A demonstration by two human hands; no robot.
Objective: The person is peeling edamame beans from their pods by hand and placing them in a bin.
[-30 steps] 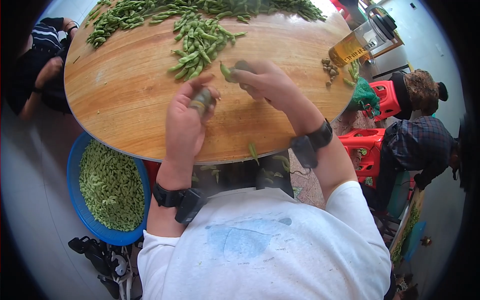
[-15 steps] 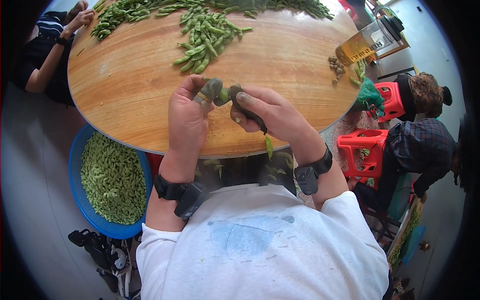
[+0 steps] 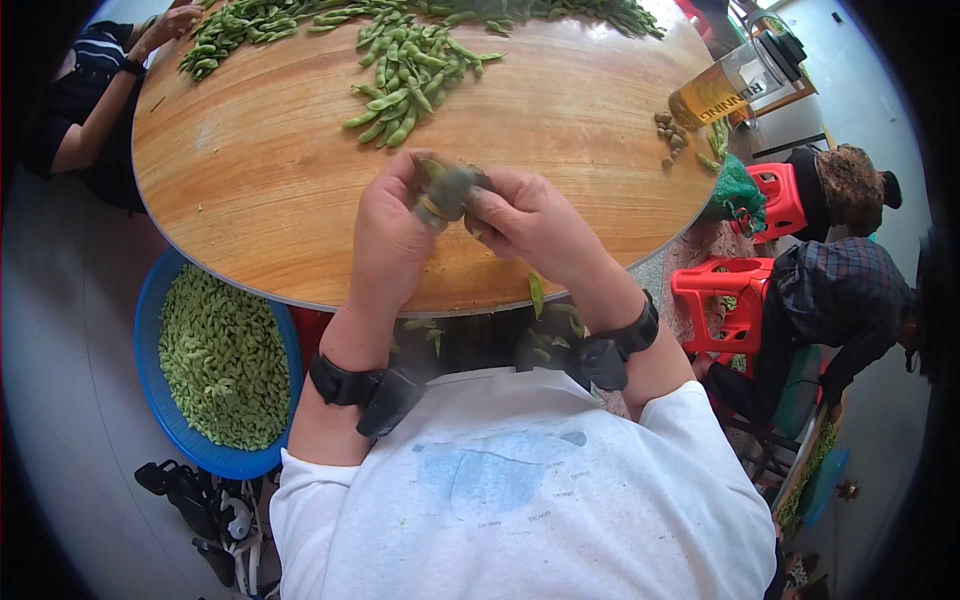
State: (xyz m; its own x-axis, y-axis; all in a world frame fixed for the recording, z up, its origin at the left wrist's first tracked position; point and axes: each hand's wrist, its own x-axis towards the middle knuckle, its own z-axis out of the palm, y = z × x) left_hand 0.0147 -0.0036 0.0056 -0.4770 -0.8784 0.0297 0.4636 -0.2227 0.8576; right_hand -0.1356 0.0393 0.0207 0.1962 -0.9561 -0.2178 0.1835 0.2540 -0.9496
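Over the near part of the round wooden table (image 3: 290,190), my two hands meet with their fingertips together. My left hand (image 3: 392,225) is closed on a green bean pod (image 3: 431,168), which sticks up beside a thumb in a dull grey cover. My right hand (image 3: 545,220) is closed against it, its fingers curled in; what they pinch is hidden and blurred. A loose pile of bean pods (image 3: 405,85) lies beyond my hands. At the table's near edge rests a single pod (image 3: 536,295), below my right hand.
A blue basin (image 3: 150,375) full of shelled beans (image 3: 222,360) stands low at the left. Toward the right edge are a jug of amber drink (image 3: 715,92) and small brown lumps (image 3: 672,138). Red stools (image 3: 725,300) and other people (image 3: 840,300) are beyond. Another person's hand (image 3: 172,22) is far left.
My hands have drawn closer together, the left shifting right and its covered thumb turning inward. The pod that showed between them now shows up at the left fingertips.
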